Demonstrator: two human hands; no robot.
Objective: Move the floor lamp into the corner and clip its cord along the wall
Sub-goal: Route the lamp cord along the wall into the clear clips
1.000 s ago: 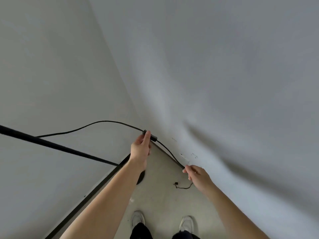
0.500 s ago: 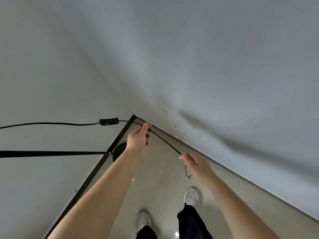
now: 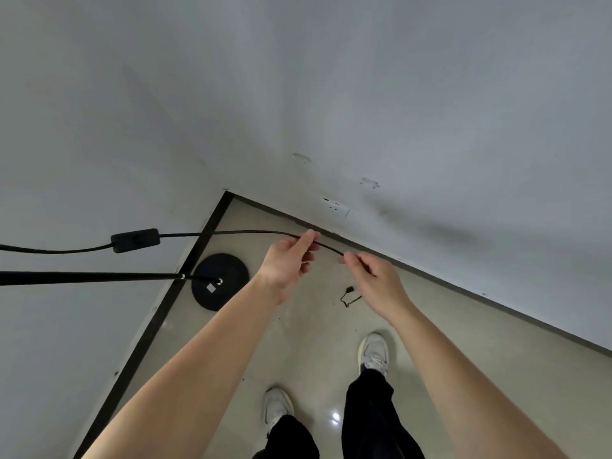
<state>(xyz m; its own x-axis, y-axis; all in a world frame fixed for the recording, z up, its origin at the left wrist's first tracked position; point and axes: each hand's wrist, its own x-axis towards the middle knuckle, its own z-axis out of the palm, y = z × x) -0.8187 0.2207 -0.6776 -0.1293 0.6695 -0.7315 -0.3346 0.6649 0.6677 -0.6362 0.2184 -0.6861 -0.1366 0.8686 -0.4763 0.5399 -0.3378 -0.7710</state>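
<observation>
Both bare forearms stretched forward and down, left hand fingers pinched on the cord, right hand just beside it, fingertips closed on what looks like the same cord, wrists slightly bent

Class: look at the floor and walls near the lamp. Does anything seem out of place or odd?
Yes. A small dark scrap of wire lies loose on the floor, below the right hand. Pale marks on the right wall may be stick-on cord clips, all empty.
</observation>
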